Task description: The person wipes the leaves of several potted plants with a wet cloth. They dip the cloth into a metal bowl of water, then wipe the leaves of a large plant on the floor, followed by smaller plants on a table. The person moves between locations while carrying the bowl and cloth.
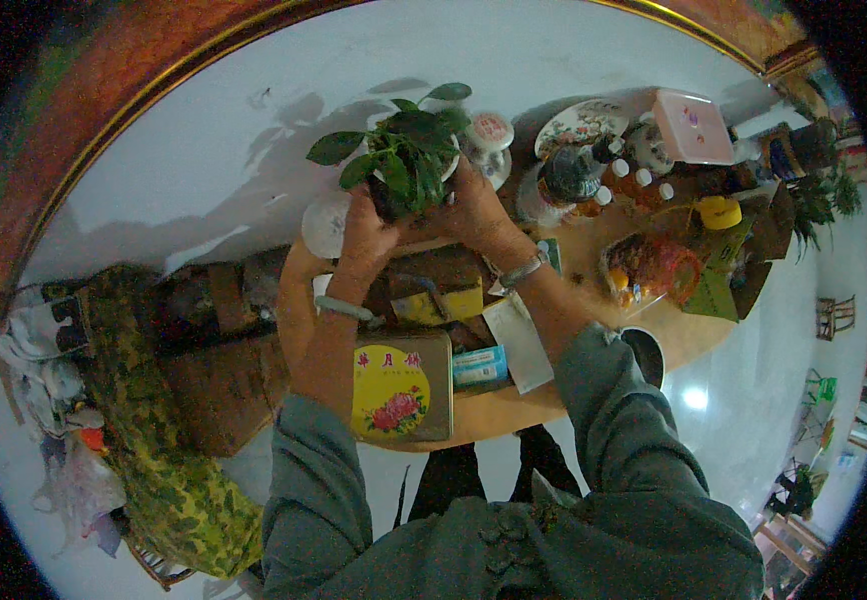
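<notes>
A leafy green potted plant (407, 154) is held up between my two hands near the wall, above the back of the wooden table (471, 424). My left hand (372, 232) grips it from the left and my right hand (475, 202) from the right. Part of a white pot rim (451, 159) shows beside the leaves; foliage and hands hide the rest of the pot. To the left of my left hand stands a white rounded jar (322, 225). Behind my right hand is a white lidded jar (490, 133) with red marks on its lid.
A mooncake tin (403, 390), a blue box (478, 365) and a yellow-sided box (437, 300) lie under my forearms. To the right stand a dark large bottle (570, 176), several white-capped bottles, a decorated plate (582, 126) and a pink box (692, 127). Camouflage cloth (171, 442) hangs left.
</notes>
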A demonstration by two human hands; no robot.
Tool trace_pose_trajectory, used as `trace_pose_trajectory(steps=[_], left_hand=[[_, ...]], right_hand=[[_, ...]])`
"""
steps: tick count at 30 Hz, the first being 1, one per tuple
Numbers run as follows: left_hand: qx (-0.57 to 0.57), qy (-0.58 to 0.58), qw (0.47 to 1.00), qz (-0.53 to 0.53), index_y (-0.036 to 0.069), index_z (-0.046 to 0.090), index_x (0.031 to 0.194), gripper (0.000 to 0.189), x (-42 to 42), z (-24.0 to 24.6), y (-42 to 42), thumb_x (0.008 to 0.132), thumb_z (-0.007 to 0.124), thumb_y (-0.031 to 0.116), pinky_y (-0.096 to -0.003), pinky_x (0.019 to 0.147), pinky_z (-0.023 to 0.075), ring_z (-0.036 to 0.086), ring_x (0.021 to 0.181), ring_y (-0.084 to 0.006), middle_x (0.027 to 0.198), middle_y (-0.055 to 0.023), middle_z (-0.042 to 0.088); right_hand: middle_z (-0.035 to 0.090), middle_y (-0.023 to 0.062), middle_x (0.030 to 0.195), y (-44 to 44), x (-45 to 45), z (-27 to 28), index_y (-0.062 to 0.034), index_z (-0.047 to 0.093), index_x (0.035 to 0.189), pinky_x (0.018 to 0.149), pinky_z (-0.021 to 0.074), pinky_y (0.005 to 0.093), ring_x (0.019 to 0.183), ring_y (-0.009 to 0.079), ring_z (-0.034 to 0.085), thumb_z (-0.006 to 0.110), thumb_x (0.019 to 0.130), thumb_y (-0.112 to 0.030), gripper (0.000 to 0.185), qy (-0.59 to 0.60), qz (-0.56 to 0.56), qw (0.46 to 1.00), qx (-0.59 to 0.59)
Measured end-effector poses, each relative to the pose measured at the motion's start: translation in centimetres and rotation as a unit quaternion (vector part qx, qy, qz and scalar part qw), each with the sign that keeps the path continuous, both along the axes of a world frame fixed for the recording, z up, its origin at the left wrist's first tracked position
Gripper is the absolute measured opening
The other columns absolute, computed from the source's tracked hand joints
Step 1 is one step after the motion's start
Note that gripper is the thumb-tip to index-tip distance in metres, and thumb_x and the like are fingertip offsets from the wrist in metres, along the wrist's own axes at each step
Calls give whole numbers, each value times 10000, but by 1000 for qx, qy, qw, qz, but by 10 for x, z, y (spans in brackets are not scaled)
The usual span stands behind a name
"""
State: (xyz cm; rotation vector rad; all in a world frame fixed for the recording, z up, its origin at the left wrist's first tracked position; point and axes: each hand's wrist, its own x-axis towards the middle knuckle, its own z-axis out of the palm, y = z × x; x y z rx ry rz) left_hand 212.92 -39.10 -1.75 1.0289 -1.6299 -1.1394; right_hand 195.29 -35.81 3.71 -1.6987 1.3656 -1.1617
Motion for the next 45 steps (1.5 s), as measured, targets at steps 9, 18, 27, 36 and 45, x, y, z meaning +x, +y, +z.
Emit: trace_pose_trajectory(steps=[9,18,27,36,45], left_hand=[[-91,1,995,-37,-2,469,1206,486,4,12,9,784,701,59,-379,920,453,552,1087,-277,1183,-136,549],[-163,-125,979,14,33,480,1217,484,9,4,7,808,706,160,-382,925,441,505,1148,-284,1216,-132,527],[-164,-115,980,10,36,497,1190,481,6,22,12,780,724,141,-394,927,436,548,1081,-309,1189,-130,552],[-98,-111,988,33,37,517,1173,508,7,11,9,736,752,146,-396,937,427,542,1074,-318,1153,-143,573],[-112,-126,985,44,54,436,1256,611,12,5,13,735,747,130,-389,942,432,537,1111,-316,1240,-155,512]], right_hand=[[609,166,1099,-6,4,-7,-24,371,1307,843,489,385,1030,304,609,796,677,-111,765,27,0,995,-96],[596,174,1127,-12,4,-8,-23,392,1300,840,498,380,1036,315,608,769,688,-83,722,57,3,987,-153],[537,181,1210,-8,1,-12,-21,329,1350,928,459,385,1119,335,539,818,622,-83,879,47,23,994,-94],[568,129,1202,0,2,-1,-39,311,1396,886,480,323,1038,218,587,742,688,-13,830,7,9,999,-30],[537,191,1263,15,-8,-22,-10,240,1411,911,480,368,1143,291,559,768,718,-55,873,30,-10,998,-59]])
